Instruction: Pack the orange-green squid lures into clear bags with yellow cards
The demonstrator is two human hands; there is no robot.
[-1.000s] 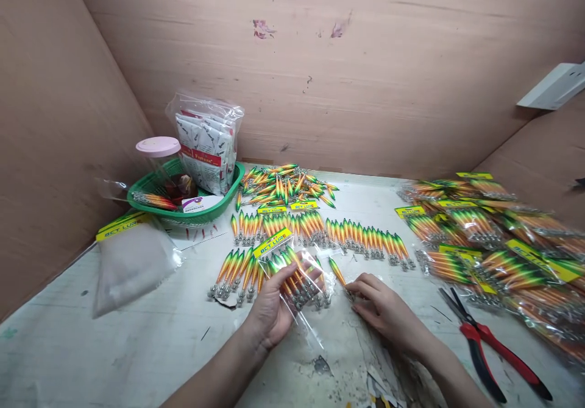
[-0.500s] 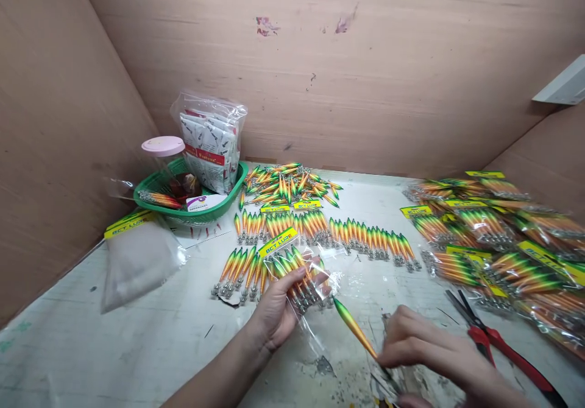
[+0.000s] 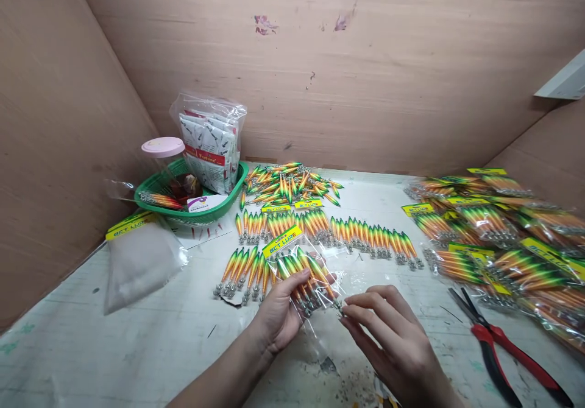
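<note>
My left hand (image 3: 281, 313) is closed around a clear plastic bag (image 3: 284, 243) with a yellow "BCT LURE" header, its thumb on top. Inside lie several green, yellow and orange fishing lures with metal hook crowns. At the bag's lower right, my right hand (image 3: 393, 338) pinches the hooked end of one more lure (image 3: 322, 274), whose body lies within the bag beside the others. Just behind the bag, loose lures (image 3: 247, 268) stand in a row on the table, and a longer row of lures (image 3: 370, 237) runs behind to the right.
Red-handled pliers (image 3: 493, 335) lie at the right, near a heap of filled bags (image 3: 484, 222). Flat bags (image 3: 141, 265) lie at the left by a green basket (image 3: 205, 213) holding a jar and packets. A lure pile (image 3: 292, 186) sits at the back.
My right hand has moved left and up, bringing the lure from beside the bag into it, with the hooked end at its fingertips. The left hand has barely moved.
</note>
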